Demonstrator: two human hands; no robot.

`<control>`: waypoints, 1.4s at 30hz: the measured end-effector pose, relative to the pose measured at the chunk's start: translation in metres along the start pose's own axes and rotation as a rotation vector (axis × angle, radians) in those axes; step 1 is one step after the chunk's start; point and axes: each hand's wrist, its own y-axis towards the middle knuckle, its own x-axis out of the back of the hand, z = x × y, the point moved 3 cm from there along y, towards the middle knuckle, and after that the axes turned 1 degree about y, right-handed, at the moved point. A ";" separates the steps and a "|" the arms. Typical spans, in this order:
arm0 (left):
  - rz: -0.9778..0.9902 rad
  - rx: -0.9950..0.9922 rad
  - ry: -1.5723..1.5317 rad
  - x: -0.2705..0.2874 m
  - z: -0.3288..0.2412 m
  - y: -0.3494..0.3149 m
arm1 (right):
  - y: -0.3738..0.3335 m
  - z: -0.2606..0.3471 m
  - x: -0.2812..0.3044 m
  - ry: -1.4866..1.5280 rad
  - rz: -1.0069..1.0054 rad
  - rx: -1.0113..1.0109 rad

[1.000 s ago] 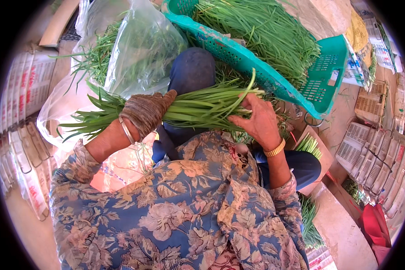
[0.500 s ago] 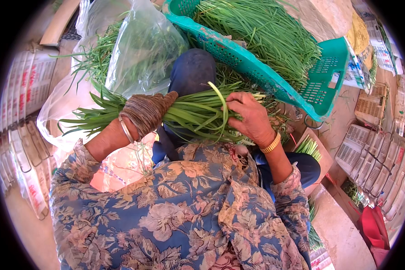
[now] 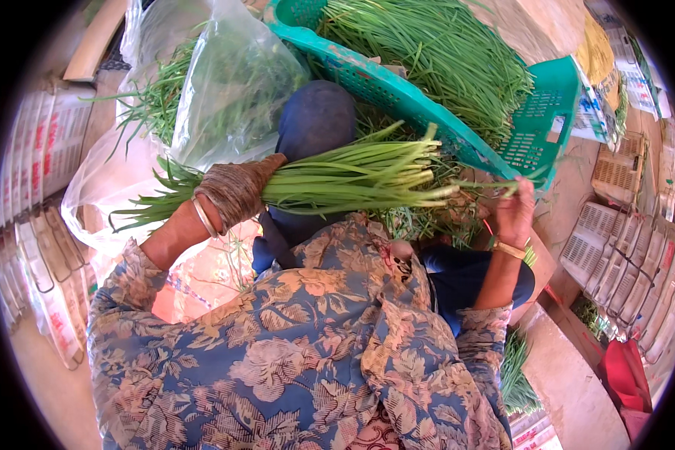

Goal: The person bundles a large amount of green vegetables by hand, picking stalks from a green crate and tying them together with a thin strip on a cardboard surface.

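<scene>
My left hand [image 3: 236,193], wrapped in brown cord-like binding, is closed around a bunch of garlic chives [image 3: 352,176]. The bunch lies across my raised knee [image 3: 316,120], pale cut ends to the right and leafy tips to the left. Out to the right, beyond those ends, my right hand [image 3: 514,214] has its fingers pinched on a thin green chive blade [image 3: 484,184]. Part of the right fingers is blurred.
Ahead stands a green plastic basket [image 3: 397,94] heaped with long chives [image 3: 435,56]. A clear plastic bag [image 3: 229,97] with greens is at the left. Loose trimmings [image 3: 454,217] lie under the bunch. Stacked crates [image 3: 622,255] line the right, and pale crates [image 3: 49,150] the left.
My right hand has moved away from the bunch to the right, drawing a thin blade with it. The pale ends now show. My left hand keeps its hold, shifted slightly left.
</scene>
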 end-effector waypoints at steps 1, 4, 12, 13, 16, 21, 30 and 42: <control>0.002 -0.002 0.002 0.001 -0.002 0.000 | 0.000 0.008 0.018 -0.148 0.020 -0.021; 0.050 0.026 0.018 0.006 -0.007 0.005 | -0.018 -0.003 0.026 -0.834 0.076 0.102; -0.125 -0.022 0.072 -0.001 -0.005 -0.003 | -0.048 -0.077 -0.070 -0.247 0.212 -0.526; -0.197 -0.055 0.127 0.000 -0.007 -0.005 | -0.050 -0.085 -0.076 -0.304 0.270 -0.499; -0.339 -0.062 0.181 0.012 -0.009 -0.008 | -0.051 -0.096 -0.087 -0.351 0.278 -0.406; -0.329 -0.040 0.118 0.010 -0.005 -0.006 | -0.039 -0.093 -0.073 -0.166 0.169 -0.344; -0.332 -0.043 0.251 0.004 -0.001 0.000 | -0.022 -0.059 -0.038 -0.308 0.019 -0.272; -0.367 -0.074 0.189 0.001 0.005 -0.001 | -0.005 -0.040 -0.017 -0.601 -0.152 -0.141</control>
